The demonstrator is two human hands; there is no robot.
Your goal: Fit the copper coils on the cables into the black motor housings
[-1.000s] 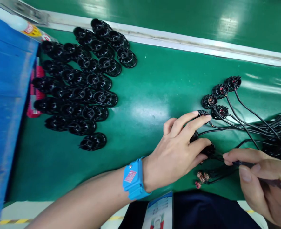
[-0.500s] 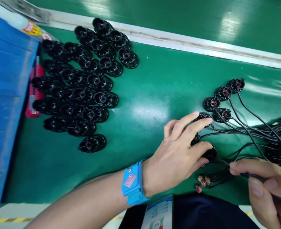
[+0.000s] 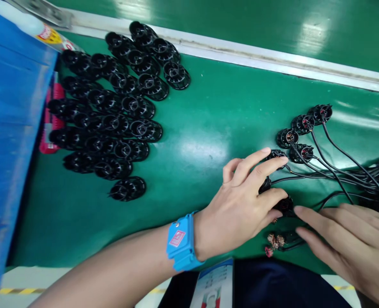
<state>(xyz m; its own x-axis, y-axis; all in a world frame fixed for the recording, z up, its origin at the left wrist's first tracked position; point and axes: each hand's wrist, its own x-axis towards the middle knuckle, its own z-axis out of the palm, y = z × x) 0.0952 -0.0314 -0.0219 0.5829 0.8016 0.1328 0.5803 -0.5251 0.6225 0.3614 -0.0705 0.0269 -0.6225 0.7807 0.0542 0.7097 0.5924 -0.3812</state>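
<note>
My left hand, with a blue wrist strap, rests on the green mat with fingers spread over small black wired motor parts; the index and middle fingertips touch one part and the lower fingers cover another. My right hand lies flat with fingers stretched toward that same part, over its black wires. Several more wired parts lie in a row beyond the fingers. Two bare copper-wound pieces lie near the front edge.
Rows of several black round fan housings lie at the left of the mat. A blue bin stands at the far left with a pink brush beside it. A tangle of black cables lies right. A metal rail crosses behind.
My right hand has let go of the thin dark tool or wire it pinched and moved left, fingers now stretched flat next to my left hand. My left hand has barely moved.
</note>
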